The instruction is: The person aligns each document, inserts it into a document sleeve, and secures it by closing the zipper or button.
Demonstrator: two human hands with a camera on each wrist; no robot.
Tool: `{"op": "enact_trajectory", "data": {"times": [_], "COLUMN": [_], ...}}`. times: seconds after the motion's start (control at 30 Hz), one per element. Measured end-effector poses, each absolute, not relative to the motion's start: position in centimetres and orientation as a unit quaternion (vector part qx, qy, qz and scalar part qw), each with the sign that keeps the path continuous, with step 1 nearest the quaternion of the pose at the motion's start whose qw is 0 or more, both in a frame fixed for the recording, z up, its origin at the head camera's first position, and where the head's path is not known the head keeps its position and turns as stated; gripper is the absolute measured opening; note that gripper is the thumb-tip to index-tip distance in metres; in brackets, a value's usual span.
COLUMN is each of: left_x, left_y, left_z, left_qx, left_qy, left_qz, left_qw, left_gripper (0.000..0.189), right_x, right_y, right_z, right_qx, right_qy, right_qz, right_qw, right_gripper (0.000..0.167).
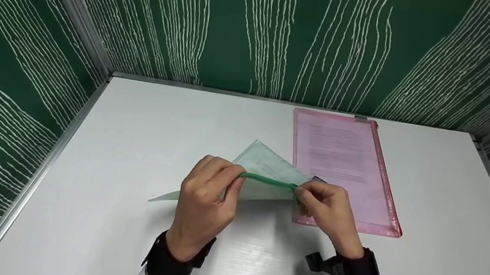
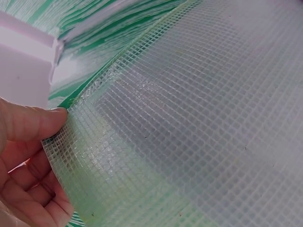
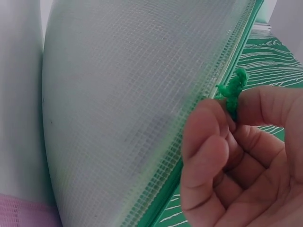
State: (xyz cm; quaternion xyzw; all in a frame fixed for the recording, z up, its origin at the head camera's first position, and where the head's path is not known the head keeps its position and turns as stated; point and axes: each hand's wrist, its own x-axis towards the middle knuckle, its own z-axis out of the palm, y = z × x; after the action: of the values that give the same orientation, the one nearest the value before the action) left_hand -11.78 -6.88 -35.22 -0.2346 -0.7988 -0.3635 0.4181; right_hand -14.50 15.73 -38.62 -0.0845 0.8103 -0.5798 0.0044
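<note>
A translucent mesh zip pouch (image 2: pixel 189 118) with a green zipper edge (image 1: pixel 267 180) is held up off the table, tilted, with a paper sheet visible inside. My left hand (image 1: pixel 208 194) pinches one end of the zipper edge between thumb and fingers, at the pouch's corner in the left wrist view. With thumb and forefinger, my right hand (image 1: pixel 326 209) pinches the green zipper pull (image 3: pixel 233 90), farther along the same edge. The pouch's lower side hangs away from me, over the white table.
A pink zip pouch (image 1: pixel 339 150) holding a printed sheet lies flat on the white table (image 1: pixel 129 140), partly behind my right hand. Green panels with white wavy lines (image 1: pixel 227 24) stand at the back and sides. A dark band circles each wrist.
</note>
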Motion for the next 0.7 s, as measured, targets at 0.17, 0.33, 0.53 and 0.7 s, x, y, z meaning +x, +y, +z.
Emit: {"op": "enact_trajectory", "data": {"times": [0.17,0.33,0.53,0.7], "left_x": [-11.7,-11.7,-11.7,-11.8], "left_y": [-7.0,-6.9,-7.0,-7.2], "left_z": [-35.2,-35.2,-35.2,-35.2], "left_qx": [-0.229,-0.227,-0.227,-0.226], "left_qy": [-0.799,-0.802,-0.798,-0.792], "left_qz": [-0.364,-0.362,-0.367,-0.366], "left_qw": [0.42,0.416,0.42,0.433], "left_gripper": [0.007,0.009,0.008,0.006], "right_x": [-14.7,-15.0,-15.6,-15.2], "right_y": [15.8,16.2,16.7,16.2], "right_z": [-39.0,-39.9,-41.3,-39.8], "right_qx": [-0.064,-0.066,-0.067,-0.057], "right_qy": [0.819,0.825,0.823,0.823], "right_qz": [-0.57,-0.561,-0.564,-0.565], "right_qw": [0.003,-0.007,-0.012,-0.005], "right_gripper": [0.012,0.012,0.011,0.013]}}
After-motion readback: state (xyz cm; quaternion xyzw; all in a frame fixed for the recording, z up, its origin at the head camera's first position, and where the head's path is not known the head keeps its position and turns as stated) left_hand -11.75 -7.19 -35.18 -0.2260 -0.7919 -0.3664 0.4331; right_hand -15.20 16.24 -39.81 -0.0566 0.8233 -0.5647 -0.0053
